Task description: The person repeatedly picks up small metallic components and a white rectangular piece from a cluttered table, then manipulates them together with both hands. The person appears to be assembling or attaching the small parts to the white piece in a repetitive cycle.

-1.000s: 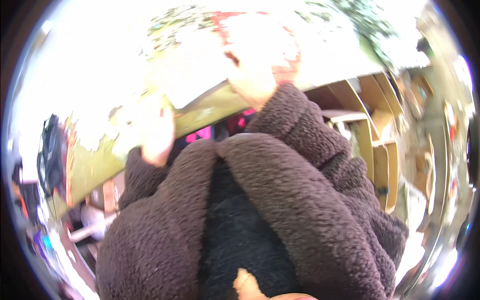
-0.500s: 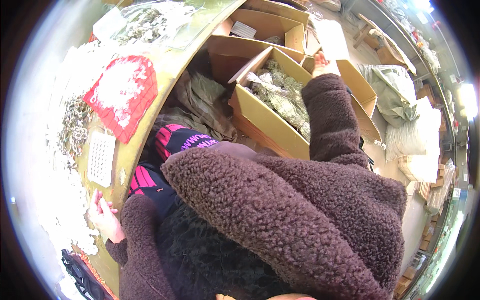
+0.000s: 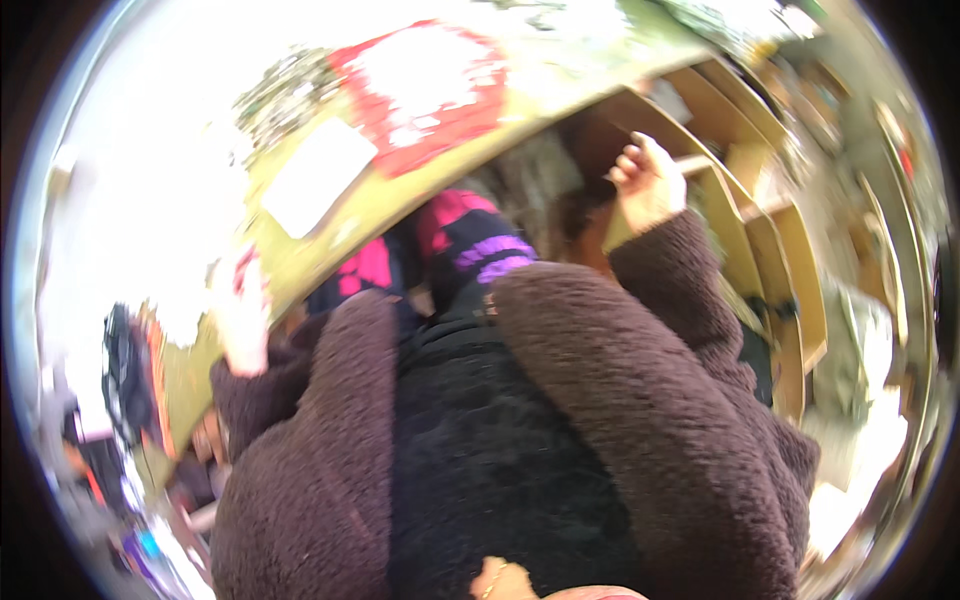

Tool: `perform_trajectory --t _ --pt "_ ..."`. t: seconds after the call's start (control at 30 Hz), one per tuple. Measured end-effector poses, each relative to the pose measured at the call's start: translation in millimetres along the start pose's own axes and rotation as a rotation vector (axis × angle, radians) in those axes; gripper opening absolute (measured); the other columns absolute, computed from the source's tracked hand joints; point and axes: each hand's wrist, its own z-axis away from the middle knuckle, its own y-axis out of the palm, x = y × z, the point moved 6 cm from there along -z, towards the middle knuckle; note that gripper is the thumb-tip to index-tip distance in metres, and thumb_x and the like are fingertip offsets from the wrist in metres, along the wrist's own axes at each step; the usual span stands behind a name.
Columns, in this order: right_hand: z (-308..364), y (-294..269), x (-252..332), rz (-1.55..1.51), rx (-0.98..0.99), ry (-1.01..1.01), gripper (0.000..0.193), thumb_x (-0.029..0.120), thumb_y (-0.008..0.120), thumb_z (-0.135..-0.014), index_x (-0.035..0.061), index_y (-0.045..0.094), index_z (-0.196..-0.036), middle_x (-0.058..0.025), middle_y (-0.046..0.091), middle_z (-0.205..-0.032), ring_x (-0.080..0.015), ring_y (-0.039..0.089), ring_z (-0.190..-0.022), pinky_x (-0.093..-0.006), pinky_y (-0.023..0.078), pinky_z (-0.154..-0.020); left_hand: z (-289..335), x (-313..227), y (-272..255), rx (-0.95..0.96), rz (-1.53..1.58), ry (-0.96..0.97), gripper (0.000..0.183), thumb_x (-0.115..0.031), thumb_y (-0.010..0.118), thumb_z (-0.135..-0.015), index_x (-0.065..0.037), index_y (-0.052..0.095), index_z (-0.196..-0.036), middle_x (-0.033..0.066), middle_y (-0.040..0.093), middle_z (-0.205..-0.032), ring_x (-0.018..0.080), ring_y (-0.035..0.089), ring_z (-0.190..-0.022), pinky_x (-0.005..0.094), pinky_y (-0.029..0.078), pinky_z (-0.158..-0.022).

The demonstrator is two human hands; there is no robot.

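Observation:
My left hand (image 3: 240, 315) rests on the near edge of a yellowish table (image 3: 380, 205), fingers blurred and pale in the glare. My right hand (image 3: 648, 185) is raised beside the table's right end, fingers loosely curled, in front of an open cardboard box (image 3: 720, 205); nothing shows in it. Both arms wear a fuzzy dark brown coat (image 3: 620, 400). On the table lie a red tray (image 3: 425, 85) of pale bits and a white flat card (image 3: 318, 175).
Several open cardboard boxes (image 3: 790, 290) stand in a row to the right. Dried greenish plant bits (image 3: 285, 95) lie scattered on the tabletop. Dark and orange items (image 3: 130, 380) sit at the lower left. My striped pink and purple legs (image 3: 470, 250) are below the table.
The view has swung sharply. My right hand has come out of the box of dried plants and is now raised near the table's end. My left hand stays on the table edge.

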Motion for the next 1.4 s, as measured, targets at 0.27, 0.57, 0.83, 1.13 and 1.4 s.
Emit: perform_trajectory --t 0.27,0.57,0.83,1.13,1.4 --pt "31.7 149.3 -68.0 0.403 0.345 0.127 0.013 0.016 0.062 -0.087 0.0053 0.061 -0.094 -0.0037 0.059 -0.071 -0.0128 0.052 -0.057 -0.0261 0.041 -0.052 -16.5 12.9 -36.5 -0.068 -0.228 -0.072 0.028 -0.017 0.054 -0.091 -0.008 0.061 -0.116 0.0041 0.063 -0.094 0.0082 0.056 -0.078 0.0214 0.046 -0.059" --pt "-6.0 321.6 -136.4 1.36 1.012 -0.193 0.029 0.019 0.058 -0.086 0.0007 0.059 -0.109 -0.0106 0.064 -0.093 -0.0165 0.06 -0.077 -0.0293 0.048 -0.069 -23.3 11.7 9.3 -0.127 -0.373 0.22 0.02 -0.011 0.059 -0.085 -0.005 0.066 -0.103 0.0073 0.062 -0.082 0.0148 0.058 -0.071 0.0275 0.046 -0.064" --pt "-51.7 385.4 -273.4 1.861 1.248 -0.492 0.032 0.02 0.06 -0.084 0.0065 0.059 -0.112 -0.0124 0.065 -0.095 -0.0261 0.061 -0.093 -0.0364 0.047 -0.084 -31.4 4.7 10.6 -0.144 -0.382 0.296 0.008 -0.008 0.06 -0.081 -0.005 0.064 -0.088 0.0104 0.058 -0.08 0.0271 0.059 -0.072 0.0328 0.047 -0.062" --pt "-68.0 387.8 -224.2 1.266 1.136 -0.044 0.014 0.021 0.059 -0.091 0.0077 0.063 -0.091 0.0047 0.057 -0.076 -0.0031 0.051 -0.069 -0.0199 0.042 -0.065 -31.0 11.4 8.4 -0.146 -0.289 0.201 0.007 -0.008 0.061 -0.081 -0.005 0.064 -0.086 0.0078 0.059 -0.079 0.025 0.06 -0.065 0.0314 0.047 -0.057" --pt "23.6 346.3 -201.5 0.493 1.172 0.42 0.011 0.014 0.05 -0.095 0.0043 0.055 -0.095 -0.011 0.063 -0.099 -0.0181 0.061 -0.088 -0.0337 0.049 -0.081 -30.7 2.4 2.1 -0.156 -0.097 0.178 0.02 -0.004 0.053 -0.088 -0.001 0.062 -0.106 0.0048 0.061 -0.081 0.0092 0.054 -0.06 0.0216 0.043 -0.051"
